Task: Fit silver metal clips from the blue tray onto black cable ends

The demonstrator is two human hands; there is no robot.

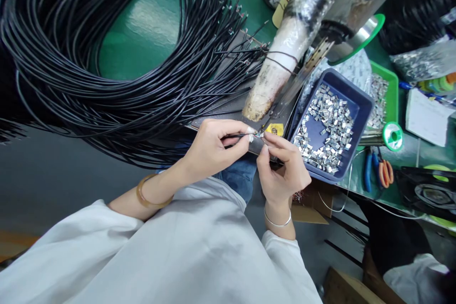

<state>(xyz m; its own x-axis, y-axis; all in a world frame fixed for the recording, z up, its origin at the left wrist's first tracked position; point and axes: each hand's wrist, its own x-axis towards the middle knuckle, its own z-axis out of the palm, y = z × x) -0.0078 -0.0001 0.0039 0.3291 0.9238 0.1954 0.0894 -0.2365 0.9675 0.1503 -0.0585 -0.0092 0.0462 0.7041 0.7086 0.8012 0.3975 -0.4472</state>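
My left hand (217, 147) pinches a thin black cable (233, 136) between thumb and fingertips, with white wraps on the tips. At the cable's end is a small metal piece with fine wires (259, 135), meeting the fingertips of my right hand (283, 166). That hand is closed in a pinch; what it grips at the tips is too small to make out. Just above them is the pale, dirty tip of a plastic-wrapped tube (260, 99). A yellow label (275, 129) lies on the dark plate (228, 114) behind the fingers.
A large bundle of black cables (117, 90) covers the left. To the right stand a blue tray (361, 99) of small metal connectors (333, 123), a green tray (394, 85), a solder spool (393, 136), pliers (384, 173) and a white notepad (429, 116). Another person's sleeve (415, 273) shows lower right.
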